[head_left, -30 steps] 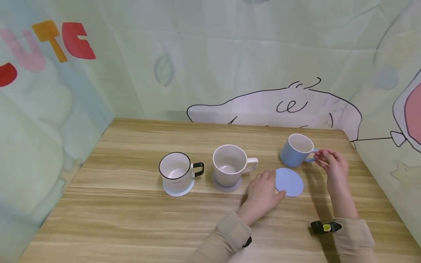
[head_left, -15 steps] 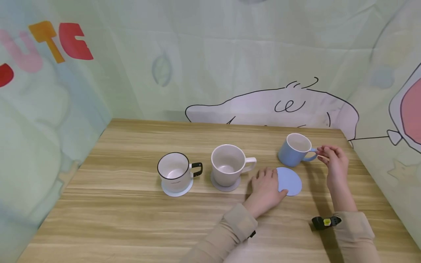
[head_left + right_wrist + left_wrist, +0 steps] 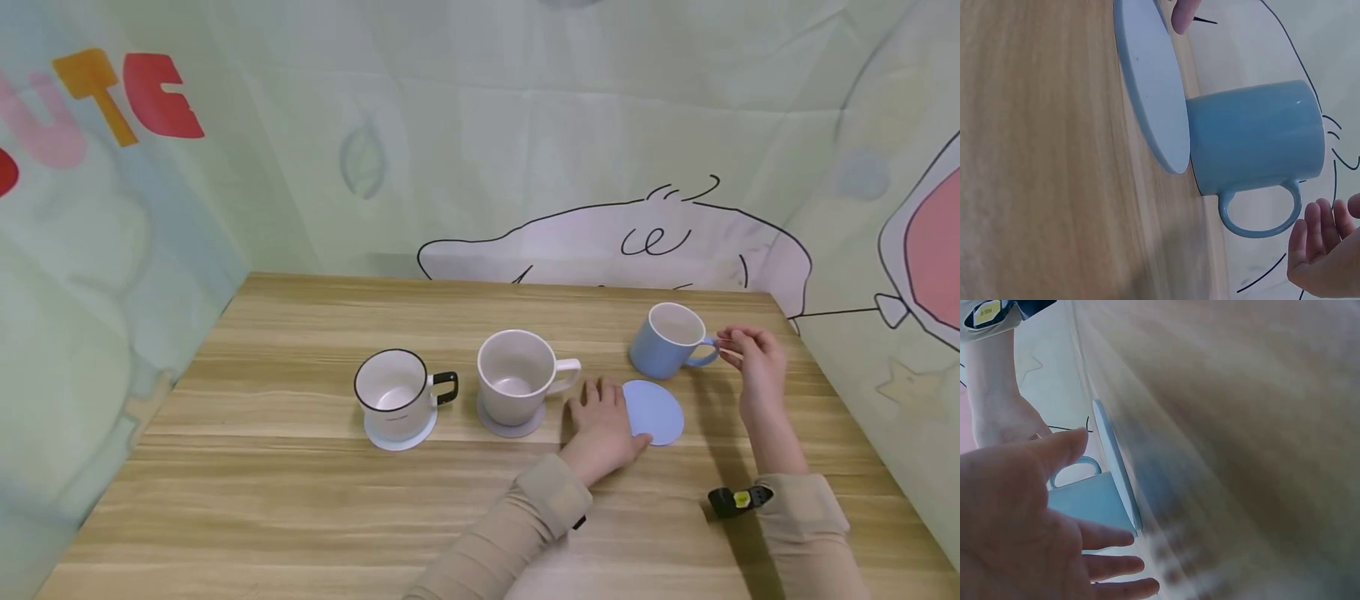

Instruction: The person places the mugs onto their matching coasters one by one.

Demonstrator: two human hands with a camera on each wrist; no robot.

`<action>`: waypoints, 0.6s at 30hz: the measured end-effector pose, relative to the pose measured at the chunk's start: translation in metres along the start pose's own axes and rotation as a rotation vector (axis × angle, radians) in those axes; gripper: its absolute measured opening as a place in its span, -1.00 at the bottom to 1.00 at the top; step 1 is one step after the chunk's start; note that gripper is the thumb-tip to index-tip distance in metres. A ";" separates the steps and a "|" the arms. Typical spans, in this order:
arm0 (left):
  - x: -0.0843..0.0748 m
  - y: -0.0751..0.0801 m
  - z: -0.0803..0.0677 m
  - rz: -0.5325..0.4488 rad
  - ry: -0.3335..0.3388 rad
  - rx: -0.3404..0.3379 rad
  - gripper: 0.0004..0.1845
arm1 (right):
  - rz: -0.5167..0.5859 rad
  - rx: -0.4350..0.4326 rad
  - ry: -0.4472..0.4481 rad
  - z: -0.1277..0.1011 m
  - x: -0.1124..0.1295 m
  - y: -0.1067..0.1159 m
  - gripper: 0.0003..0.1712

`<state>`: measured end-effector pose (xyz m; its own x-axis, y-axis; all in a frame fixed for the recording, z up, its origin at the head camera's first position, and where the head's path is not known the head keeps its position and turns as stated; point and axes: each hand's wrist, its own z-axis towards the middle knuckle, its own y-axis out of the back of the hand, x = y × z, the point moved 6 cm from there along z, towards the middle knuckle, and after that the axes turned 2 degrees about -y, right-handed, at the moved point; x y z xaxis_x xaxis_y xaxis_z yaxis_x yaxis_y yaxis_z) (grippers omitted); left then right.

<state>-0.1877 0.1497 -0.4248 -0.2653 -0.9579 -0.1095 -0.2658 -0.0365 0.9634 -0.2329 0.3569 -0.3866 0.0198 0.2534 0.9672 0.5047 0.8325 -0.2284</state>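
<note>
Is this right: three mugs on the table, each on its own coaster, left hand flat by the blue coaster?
Not quite. The blue mug stands on the bare table, behind the blue coaster, not on it; the head view shows this. The other two mugs do sit on coasters, and the left hand lies flat at the blue coaster's edge.

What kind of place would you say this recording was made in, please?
Probably a staged tabletop booth rather than a real kitchen: a wooden table is closed in on three sides by creased cartoon-printed cloth, and only three mugs, like the blue mug, and coasters stand on it.
</note>
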 end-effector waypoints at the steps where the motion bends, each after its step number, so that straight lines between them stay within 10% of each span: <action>1: 0.000 0.000 0.000 0.001 0.001 0.003 -0.07 | -0.016 -0.001 0.001 0.001 0.000 0.000 -0.82; 18: -0.001 -0.008 0.006 0.105 0.037 0.085 -0.03 | -0.317 0.056 -0.036 0.016 -0.012 -0.003 -0.84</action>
<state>-0.1913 0.1532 -0.4338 -0.2616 -0.9652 0.0016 -0.3167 0.0874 0.9445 -0.2483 0.3592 -0.3993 -0.1614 -0.0064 0.9869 0.4331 0.8981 0.0767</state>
